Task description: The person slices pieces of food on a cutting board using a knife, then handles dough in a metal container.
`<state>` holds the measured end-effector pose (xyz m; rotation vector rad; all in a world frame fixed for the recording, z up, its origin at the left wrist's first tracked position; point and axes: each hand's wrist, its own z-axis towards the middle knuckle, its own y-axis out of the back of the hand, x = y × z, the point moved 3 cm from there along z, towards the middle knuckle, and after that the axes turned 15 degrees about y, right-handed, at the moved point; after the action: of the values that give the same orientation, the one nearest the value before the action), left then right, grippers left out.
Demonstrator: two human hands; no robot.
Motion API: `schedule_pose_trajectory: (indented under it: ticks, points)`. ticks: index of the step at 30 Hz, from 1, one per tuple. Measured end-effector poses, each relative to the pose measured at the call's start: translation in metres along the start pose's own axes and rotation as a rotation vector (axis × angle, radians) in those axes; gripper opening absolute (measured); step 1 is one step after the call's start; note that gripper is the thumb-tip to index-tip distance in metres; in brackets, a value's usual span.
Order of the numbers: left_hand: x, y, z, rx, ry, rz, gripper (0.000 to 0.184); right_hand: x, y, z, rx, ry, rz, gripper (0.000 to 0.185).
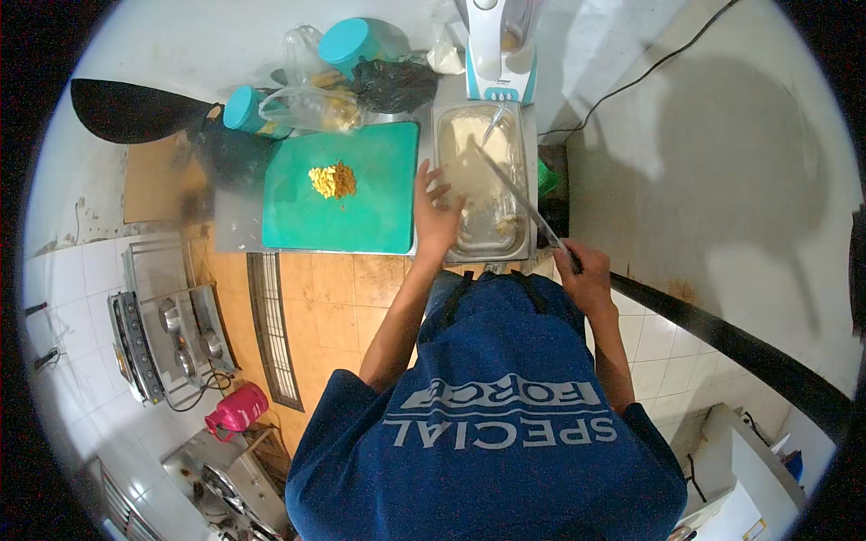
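Observation:
My right hand (586, 275) is closed around the dark handle of a long knife (528, 200). Its blade slants up and leftward over a rectangular steel tray (525, 236). Pale, creamy residue coats the inside of the tray, and a shiny utensil, perhaps a spoon (493, 124), leans at its far end. Between the tray and a green cutting board (379, 212) is my left hand (437, 216), fingers apart and holding nothing; whether it touches the tray's edge I cannot tell. On the board lies a small heap of chopped yellow and brown pieces (333, 180).
Behind the board stand turquoise-lidded containers (350, 41), a clear plastic bag (311, 108) and a black bag (392, 84). A white and turquoise appliance (502, 77) stands beyond the tray. Leftward are a gas stove (171, 334) and a pink gas cylinder (238, 409).

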<state>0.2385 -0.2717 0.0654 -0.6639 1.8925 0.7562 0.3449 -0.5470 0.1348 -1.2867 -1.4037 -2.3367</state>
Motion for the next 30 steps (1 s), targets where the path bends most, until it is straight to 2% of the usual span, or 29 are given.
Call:
schedule_pose_trajectory:
  ticks: [4,6,10,12,14,15,17,18,20,26,30]
  points:
    - [0.001,0.016,-0.005,-0.108,0.003,-0.105,0.085,-0.007,-0.005,-0.007,-0.095,0.044,-0.051,0.031]
    - [0.002,0.019,-0.011,-0.133,0.013,-0.132,0.082,-0.024,-0.023,-0.005,0.208,-0.023,-0.411,0.033]
    - [0.007,0.024,-0.013,-0.156,0.01,-0.133,0.077,-0.024,-0.03,-0.014,0.188,-0.085,-0.364,0.039]
    - [0.006,0.019,-0.012,-0.141,-0.03,-0.144,0.074,-0.021,-0.027,-0.008,0.087,0.004,-0.331,0.033]
    - [0.0,0.017,-0.019,-0.133,-0.106,0.193,0.064,-0.021,-0.027,-0.007,0.103,0.022,-0.357,0.032]
    - [-0.002,0.019,-0.022,-0.135,-0.104,0.195,0.064,-0.019,-0.029,-0.007,0.122,0.044,-0.379,0.031]
    - [-0.015,0.013,-0.031,-0.162,-0.408,0.559,0.06,-0.019,-0.03,-0.008,0.106,0.061,-0.396,0.031]
    - [-0.022,0.011,-0.036,-0.164,-0.408,0.558,0.06,-0.02,-0.03,-0.008,0.088,0.075,-0.414,0.03]
    - [-0.035,0.001,-0.05,-0.24,-0.51,0.97,0.058,-0.017,-0.028,-0.008,0.09,0.056,-0.419,0.03]
    - [-0.017,-0.017,-0.043,-0.092,-0.554,1.145,0.07,-0.011,-0.023,-0.01,0.109,0.034,-0.446,0.03]
    - [-0.01,-0.019,-0.037,-0.088,-0.609,1.153,0.07,-0.002,-0.016,-0.011,0.07,0.05,-0.486,0.029]
